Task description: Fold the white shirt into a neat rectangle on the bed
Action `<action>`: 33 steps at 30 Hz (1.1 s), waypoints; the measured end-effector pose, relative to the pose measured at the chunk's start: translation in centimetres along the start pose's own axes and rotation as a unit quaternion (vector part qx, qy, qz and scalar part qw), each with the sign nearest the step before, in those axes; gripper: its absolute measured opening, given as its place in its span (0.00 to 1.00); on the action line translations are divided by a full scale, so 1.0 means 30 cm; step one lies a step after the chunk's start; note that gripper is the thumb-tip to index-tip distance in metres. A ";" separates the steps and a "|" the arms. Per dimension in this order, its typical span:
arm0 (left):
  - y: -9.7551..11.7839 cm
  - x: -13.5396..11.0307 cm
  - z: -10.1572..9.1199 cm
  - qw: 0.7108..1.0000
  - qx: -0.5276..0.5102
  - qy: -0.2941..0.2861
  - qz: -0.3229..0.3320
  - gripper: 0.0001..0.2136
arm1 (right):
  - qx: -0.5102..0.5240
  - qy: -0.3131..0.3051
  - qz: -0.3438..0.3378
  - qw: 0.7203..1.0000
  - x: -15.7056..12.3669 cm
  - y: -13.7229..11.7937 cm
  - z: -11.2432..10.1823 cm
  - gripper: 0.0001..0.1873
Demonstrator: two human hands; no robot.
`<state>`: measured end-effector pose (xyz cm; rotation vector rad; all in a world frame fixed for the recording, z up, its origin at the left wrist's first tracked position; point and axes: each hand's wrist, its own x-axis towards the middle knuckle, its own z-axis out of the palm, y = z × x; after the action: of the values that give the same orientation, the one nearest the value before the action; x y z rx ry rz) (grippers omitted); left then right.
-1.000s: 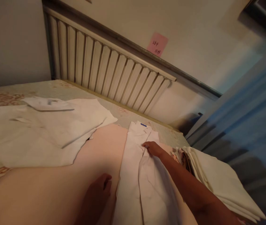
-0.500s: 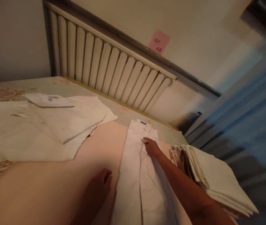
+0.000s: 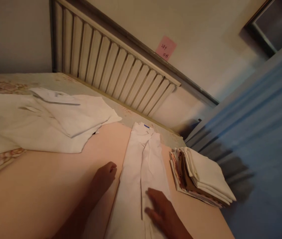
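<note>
A white collared garment [image 3: 130, 179], folded long and narrow, lies on the peach-coloured sheet with a blue label at its neck. My right hand [image 3: 163, 209] is over its right side, fingers stretched and thumb apart, holding nothing. Whether the palm presses on the cloth cannot be seen. Left of the garment, my left hand [image 3: 106, 176] is curled into a loose fist, with nothing showing in it. A second white garment [image 3: 53, 129] lies spread at the far left, with part of it folded over.
At the right, a stack of folded cloths [image 3: 205, 169] stands beside a blue curtain [image 3: 262, 139]. Behind the surface runs a radiator [image 3: 111, 63], with a pink note [image 3: 166, 48] above it. A dark-framed object [image 3: 265, 30] hangs at the upper right.
My right hand has come back from near the garment's collar towards me, opening from a pinch. My left hand stays loosely curled beside the garment. The camera view has shifted slightly.
</note>
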<state>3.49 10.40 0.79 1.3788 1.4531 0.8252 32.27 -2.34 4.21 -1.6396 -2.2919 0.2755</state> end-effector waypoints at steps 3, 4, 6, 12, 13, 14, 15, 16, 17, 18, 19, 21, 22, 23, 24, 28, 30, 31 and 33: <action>-0.007 0.010 0.007 1.000 0.005 0.006 0.000 0.08 | -0.068 -0.001 -0.049 0.996 -0.100 0.022 0.061 0.35; -0.010 0.013 0.009 1.000 0.004 0.004 -0.001 0.08 | -0.083 0.015 -0.060 0.995 -0.113 0.031 0.079 0.35; -0.012 0.017 0.010 1.000 -0.001 0.000 -0.004 0.08 | -0.095 0.051 -0.060 0.992 -0.117 0.040 0.103 0.32; -0.011 0.013 0.006 1.000 0.005 -0.001 0.005 0.07 | 0.038 0.033 0.062 0.997 -0.058 0.006 0.062 0.19; -0.010 0.012 0.004 1.000 0.006 -0.002 0.005 0.07 | 0.075 0.019 0.089 0.993 -0.043 0.008 0.038 0.19; -0.009 0.011 0.003 1.000 0.005 -0.004 0.004 0.07 | 0.104 0.015 0.113 0.988 -0.025 0.015 0.008 0.20; -0.007 0.010 0.002 1.000 0.003 -0.006 0.003 0.07 | 0.124 0.027 0.133 0.983 -0.005 0.027 -0.029 0.22; -0.006 0.008 0.001 1.000 0.002 -0.008 0.003 0.07 | 0.134 0.056 0.153 0.977 0.017 0.042 -0.074 0.23; -0.004 0.007 0.000 1.000 0.004 -0.009 0.003 0.07 | 0.137 0.095 0.172 0.971 0.043 0.057 -0.125 0.24; -0.003 0.006 -0.001 1.000 0.007 -0.009 0.005 0.07 | 0.134 0.138 0.189 0.963 0.070 0.072 -0.183 0.23; -0.002 0.005 -0.002 1.000 0.011 -0.007 0.008 0.07 | 0.130 0.170 0.198 0.957 0.100 0.084 -0.247 0.23; 0.001 0.004 -0.003 1.000 0.016 -0.002 0.010 0.08 | 0.101 0.217 0.198 0.950 0.160 0.097 -0.379 0.21; 0.003 0.003 -0.004 1.000 0.016 -0.001 0.008 0.08 | 0.072 0.229 0.187 0.953 0.188 0.097 -0.442 0.21; 0.005 0.002 -0.004 1.000 0.014 -0.001 0.006 0.08 | 0.042 0.239 0.172 0.955 0.214 0.095 -0.499 0.20; 0.007 0.001 -0.005 1.000 0.012 -0.002 0.003 0.08 | 0.017 0.249 0.156 0.956 0.236 0.091 -0.549 0.20; 0.012 -0.002 -0.006 1.000 0.000 -0.007 -0.005 0.08 | -0.046 0.261 0.113 0.958 0.289 0.071 -0.665 0.20; 0.012 -0.001 -0.006 1.000 -0.002 -0.006 -0.004 0.08 | -0.067 0.264 0.101 0.957 0.296 0.056 -0.683 0.20; 0.011 -0.001 -0.006 1.000 -0.002 -0.006 -0.003 0.08 | -0.075 0.265 0.094 0.957 0.296 0.045 -0.686 0.20; 0.008 0.002 -0.005 1.000 0.000 -0.006 -0.001 0.08 | -0.083 0.252 0.084 0.960 0.291 0.018 -0.686 0.20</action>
<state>3.45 10.50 1.04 1.3788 1.4449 0.8141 37.50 5.60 24.45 -1.7404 -1.8342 -0.2817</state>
